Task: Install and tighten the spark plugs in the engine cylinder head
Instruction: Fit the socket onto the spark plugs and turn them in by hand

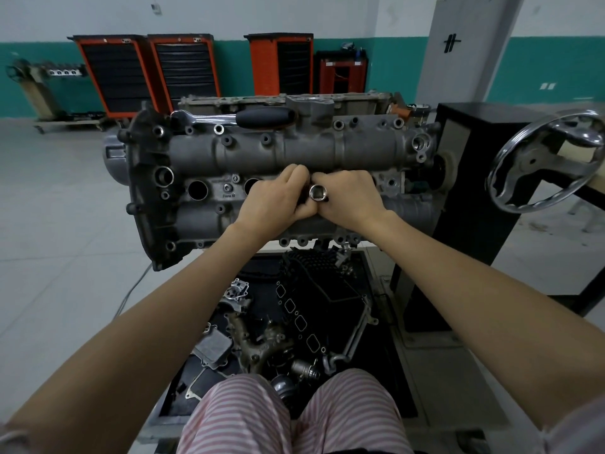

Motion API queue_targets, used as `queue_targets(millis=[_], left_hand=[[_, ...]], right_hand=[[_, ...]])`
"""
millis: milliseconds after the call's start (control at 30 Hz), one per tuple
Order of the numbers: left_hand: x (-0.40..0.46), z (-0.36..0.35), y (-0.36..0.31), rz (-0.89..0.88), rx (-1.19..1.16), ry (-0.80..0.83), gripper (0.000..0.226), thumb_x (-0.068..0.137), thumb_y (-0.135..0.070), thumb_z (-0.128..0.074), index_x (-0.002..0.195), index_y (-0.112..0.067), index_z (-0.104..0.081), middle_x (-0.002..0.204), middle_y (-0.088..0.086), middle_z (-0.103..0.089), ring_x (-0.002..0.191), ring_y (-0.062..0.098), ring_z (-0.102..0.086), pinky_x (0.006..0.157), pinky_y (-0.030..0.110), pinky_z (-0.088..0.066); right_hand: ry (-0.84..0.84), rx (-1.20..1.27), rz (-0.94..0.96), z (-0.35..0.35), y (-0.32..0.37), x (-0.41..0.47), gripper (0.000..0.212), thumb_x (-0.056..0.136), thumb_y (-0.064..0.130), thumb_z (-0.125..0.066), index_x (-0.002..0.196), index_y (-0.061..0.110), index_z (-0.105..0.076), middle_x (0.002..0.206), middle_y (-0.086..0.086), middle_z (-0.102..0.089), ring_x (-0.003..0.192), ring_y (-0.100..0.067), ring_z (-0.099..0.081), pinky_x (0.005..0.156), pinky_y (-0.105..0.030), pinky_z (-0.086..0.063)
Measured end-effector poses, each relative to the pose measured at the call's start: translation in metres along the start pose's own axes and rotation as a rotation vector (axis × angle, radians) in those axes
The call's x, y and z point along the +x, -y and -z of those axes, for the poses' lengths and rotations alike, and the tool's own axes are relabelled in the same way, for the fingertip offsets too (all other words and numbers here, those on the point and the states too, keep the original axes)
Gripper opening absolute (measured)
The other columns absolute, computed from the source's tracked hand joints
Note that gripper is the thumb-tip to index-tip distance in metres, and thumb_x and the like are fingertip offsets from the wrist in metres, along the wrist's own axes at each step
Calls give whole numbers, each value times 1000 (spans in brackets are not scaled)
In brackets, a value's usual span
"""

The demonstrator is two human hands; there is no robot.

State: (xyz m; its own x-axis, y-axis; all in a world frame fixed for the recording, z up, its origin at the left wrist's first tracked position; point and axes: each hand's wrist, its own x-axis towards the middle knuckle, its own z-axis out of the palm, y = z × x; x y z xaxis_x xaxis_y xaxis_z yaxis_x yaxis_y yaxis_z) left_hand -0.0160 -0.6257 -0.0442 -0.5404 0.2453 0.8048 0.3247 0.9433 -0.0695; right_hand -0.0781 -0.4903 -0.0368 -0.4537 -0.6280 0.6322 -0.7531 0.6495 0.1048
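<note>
The grey engine cylinder head (pixel 268 152) sits on a stand in front of me. Two open spark plug wells (pixel 197 189) show at its left. Over the middle of the head, my left hand (pixel 273 199) and my right hand (pixel 352 198) meet. Between them is a shiny spark plug socket (pixel 318 192), its open end facing me; my right hand's fingers curl round it. My left hand's fingers pinch something dark at the socket's far side, mostly hidden. A ratchet wrench (pixel 242 117) with a black handle lies on the head's far edge.
A chrome handwheel (pixel 545 165) of the stand juts out at the right beside a black box. Below the head a tray (pixel 389 371) holds several engine parts. Orange tool cabinets (pixel 147 73) line the back wall.
</note>
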Motion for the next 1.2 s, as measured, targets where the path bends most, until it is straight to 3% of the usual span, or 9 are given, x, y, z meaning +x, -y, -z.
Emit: queue_targets(millis=[233,500,633,733,800,967,1200], left_hand=[[-1,-2,2,8,9,-13,36,84,-34,-49,71,0,-50,63,13,-58,42,35,-53,40,27,-32],[0,2,-3,23,-34,-4,36,83,-29,-44,75,6,-53,69,20,-57,39,36,-51,35,34,-38],[0,1,-2,30,-32,-13,36,81,-32,-46,74,2,-50,66,15,-55,40,34,-50,39,29,-33],[0,-2,2,28,-13,-4,35,80,-35,-49,72,-1,-49,65,12,-53,43,33,-50,42,25,-29],[0,-4,4,13,11,0,34,82,-34,-50,72,-1,-50,66,12,-54,42,34,-50,41,26,-30],[-1,-3,3,-23,2,-6,32,83,-29,-47,71,1,-49,66,15,-52,36,32,-47,38,23,-26],[-1,-1,1,-44,-23,-16,33,82,-29,-46,72,2,-49,67,16,-53,36,32,-47,34,26,-31]], right_hand=[[-3,50,-23,1,-1,-1,18,81,23,-55,76,8,-62,77,-17,-67,74,-37,-61,56,-32,-27],[-47,-16,10,-1,2,-1,23,80,28,-56,89,7,-57,78,-12,-67,73,-36,-62,54,-33,-29],[-119,57,16,4,3,-3,11,72,12,-66,70,3,-60,61,-16,-63,53,-35,-59,48,-29,-30],[-155,101,27,5,5,-5,15,63,4,-73,57,3,-58,51,-14,-60,42,-32,-55,44,-25,-32],[-160,105,14,4,5,-4,15,67,7,-71,59,4,-59,54,-14,-61,46,-32,-57,46,-26,-31],[-45,30,-10,1,2,-2,20,81,27,-56,85,7,-58,79,-12,-67,75,-36,-62,56,-34,-33],[-40,-15,10,2,2,-2,21,81,27,-54,90,8,-58,80,-15,-67,74,-37,-61,55,-33,-28]])
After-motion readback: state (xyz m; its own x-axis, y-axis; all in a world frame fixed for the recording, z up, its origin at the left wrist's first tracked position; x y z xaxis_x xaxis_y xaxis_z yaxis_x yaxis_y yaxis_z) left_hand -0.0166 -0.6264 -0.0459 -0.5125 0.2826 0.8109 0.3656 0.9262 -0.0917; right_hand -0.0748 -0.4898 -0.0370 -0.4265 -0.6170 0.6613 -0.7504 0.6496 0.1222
